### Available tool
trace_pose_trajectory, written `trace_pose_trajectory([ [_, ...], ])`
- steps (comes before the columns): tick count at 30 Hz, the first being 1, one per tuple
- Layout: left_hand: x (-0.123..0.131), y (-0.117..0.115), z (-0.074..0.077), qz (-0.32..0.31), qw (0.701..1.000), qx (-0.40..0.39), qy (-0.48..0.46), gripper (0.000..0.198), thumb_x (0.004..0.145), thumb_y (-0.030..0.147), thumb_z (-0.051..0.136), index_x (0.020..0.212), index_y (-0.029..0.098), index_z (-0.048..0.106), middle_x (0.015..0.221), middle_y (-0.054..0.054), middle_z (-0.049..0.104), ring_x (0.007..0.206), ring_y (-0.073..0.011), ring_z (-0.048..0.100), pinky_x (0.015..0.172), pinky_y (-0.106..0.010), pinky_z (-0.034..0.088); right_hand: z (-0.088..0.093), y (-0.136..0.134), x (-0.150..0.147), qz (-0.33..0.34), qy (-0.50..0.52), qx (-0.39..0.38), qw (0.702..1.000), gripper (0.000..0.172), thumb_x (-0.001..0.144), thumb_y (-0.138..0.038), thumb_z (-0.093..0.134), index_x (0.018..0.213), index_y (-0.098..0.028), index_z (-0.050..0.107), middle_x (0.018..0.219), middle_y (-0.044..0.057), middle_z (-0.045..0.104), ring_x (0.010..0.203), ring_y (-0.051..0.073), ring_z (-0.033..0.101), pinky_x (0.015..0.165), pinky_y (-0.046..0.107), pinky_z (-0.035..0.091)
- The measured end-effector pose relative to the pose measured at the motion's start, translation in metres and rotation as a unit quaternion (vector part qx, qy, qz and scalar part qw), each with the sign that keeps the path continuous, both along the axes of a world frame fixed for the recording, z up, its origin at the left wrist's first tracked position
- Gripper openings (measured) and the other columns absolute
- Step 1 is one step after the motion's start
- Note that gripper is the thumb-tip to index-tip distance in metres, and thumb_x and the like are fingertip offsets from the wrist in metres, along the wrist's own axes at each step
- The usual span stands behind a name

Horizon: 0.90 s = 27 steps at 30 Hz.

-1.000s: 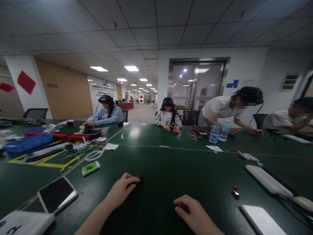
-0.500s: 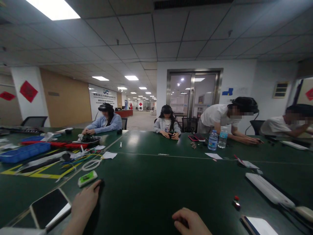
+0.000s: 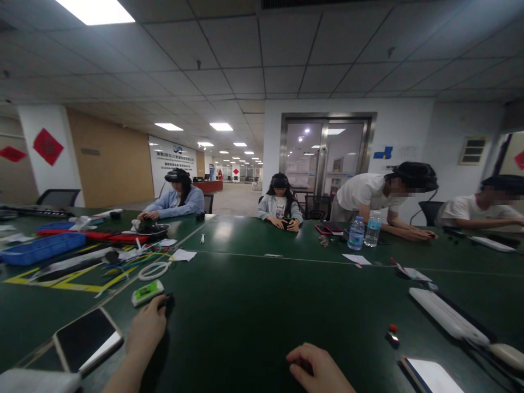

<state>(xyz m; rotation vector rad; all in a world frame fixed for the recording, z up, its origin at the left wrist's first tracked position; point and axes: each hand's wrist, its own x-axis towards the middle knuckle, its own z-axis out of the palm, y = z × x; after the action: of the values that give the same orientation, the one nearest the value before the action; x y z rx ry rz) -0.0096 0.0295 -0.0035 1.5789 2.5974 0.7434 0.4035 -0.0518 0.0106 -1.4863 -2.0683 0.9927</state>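
My left hand point(image 3: 148, 326) is on the left side of the green table, its fingers closed on a small black object point(image 3: 168, 300) whose kind I cannot make out. Just beyond those fingers lies a white and green case point(image 3: 147, 293) with dark bits in it. A phone point(image 3: 88, 339) with a dark screen rests to the left of my left wrist. Low in the centre right, my right hand point(image 3: 317, 368) hovers over or rests on the table. Its fingers are loosely bent and the thumb stands apart, with nothing visible between them.
Toward the right lie a small red and silver item point(image 3: 392, 334), a white-topped notebook or phone point(image 3: 434, 375) and a long white power strip point(image 3: 448, 315). Cables point(image 3: 154, 271) and a blue tray point(image 3: 45, 247) fill the left. Two water bottles point(image 3: 356, 234) stand farther off. Several people sit or lean opposite.
My left hand's fingertips have risen slightly with the black object, which now shows more clearly. The right hand has barely moved. The view has shifted a little.
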Motion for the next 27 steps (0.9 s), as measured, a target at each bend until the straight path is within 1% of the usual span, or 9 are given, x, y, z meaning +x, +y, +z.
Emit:
trace_pose_trajectory([
  [4, 0.000, 0.000, 0.000, -0.004, 1.000, 0.004, 0.002, 0.037, 0.086, 0.023, 0.034, 0.116, 0.018, 0.055, 0.112, -0.013, 0.062, 0.095, -0.0273, 0.061, 0.082, -0.036, 0.046, 0.003, -0.002, 0.000, -0.006, -0.003, -0.001, 1.000, 0.023, 0.082, -0.033, 0.052, 0.099, -0.025, 0.066, 0.098, 0.003, 0.063, 0.089, 0.018, 0.060, 0.077, 0.027, 0.046],
  [8, -0.003, 0.003, -0.005, -0.002, 1.000, 0.020, 0.002, 0.035, 0.083, 0.023, 0.039, 0.113, 0.020, 0.057, 0.106, -0.011, 0.064, 0.093, -0.0264, 0.062, 0.079, -0.035, 0.046, 0.008, -0.004, 0.000, -0.012, -0.005, -0.009, 1.000, 0.023, 0.082, -0.032, 0.052, 0.100, -0.027, 0.066, 0.100, 0.002, 0.063, 0.089, 0.018, 0.060, 0.077, 0.028, 0.046],
  [12, -0.006, 0.006, -0.010, 0.005, 1.000, 0.028, 0.009, 0.033, 0.082, 0.023, 0.041, 0.110, 0.020, 0.058, 0.100, -0.011, 0.066, 0.088, -0.0259, 0.063, 0.077, -0.034, 0.046, 0.012, -0.006, -0.003, -0.013, -0.016, 0.006, 1.000, 0.022, 0.082, -0.029, 0.052, 0.097, -0.024, 0.067, 0.097, 0.003, 0.064, 0.088, 0.017, 0.060, 0.076, 0.027, 0.046],
  [17, -0.008, 0.008, -0.013, 0.005, 0.999, 0.040, 0.005, 0.031, 0.079, 0.024, 0.046, 0.107, 0.021, 0.059, 0.098, -0.010, 0.067, 0.084, -0.0257, 0.064, 0.074, -0.033, 0.047, 0.010, -0.006, -0.004, -0.017, -0.007, 0.010, 1.000, 0.022, 0.082, -0.031, 0.052, 0.098, -0.026, 0.067, 0.097, 0.002, 0.064, 0.087, 0.016, 0.060, 0.075, 0.025, 0.046],
  [22, -0.007, 0.006, -0.011, 0.011, 0.999, 0.032, -0.006, 0.031, 0.079, 0.024, 0.045, 0.107, 0.021, 0.058, 0.098, -0.010, 0.067, 0.084, -0.0256, 0.064, 0.073, -0.033, 0.047, 0.011, -0.007, -0.004, -0.018, -0.015, 0.016, 1.000, 0.022, 0.082, -0.030, 0.052, 0.097, -0.024, 0.067, 0.096, 0.003, 0.064, 0.086, 0.016, 0.059, 0.075, 0.025, 0.045],
  [27, -0.004, 0.003, -0.006, 0.012, 1.000, 0.022, -0.012, 0.033, 0.080, 0.026, 0.043, 0.109, 0.019, 0.057, 0.100, -0.011, 0.067, 0.086, -0.0266, 0.064, 0.075, -0.034, 0.047, 0.014, -0.009, -0.003, -0.014, -0.008, 0.000, 1.000, 0.023, 0.083, -0.033, 0.051, 0.099, -0.025, 0.065, 0.099, 0.002, 0.062, 0.088, 0.016, 0.059, 0.076, 0.026, 0.045],
])
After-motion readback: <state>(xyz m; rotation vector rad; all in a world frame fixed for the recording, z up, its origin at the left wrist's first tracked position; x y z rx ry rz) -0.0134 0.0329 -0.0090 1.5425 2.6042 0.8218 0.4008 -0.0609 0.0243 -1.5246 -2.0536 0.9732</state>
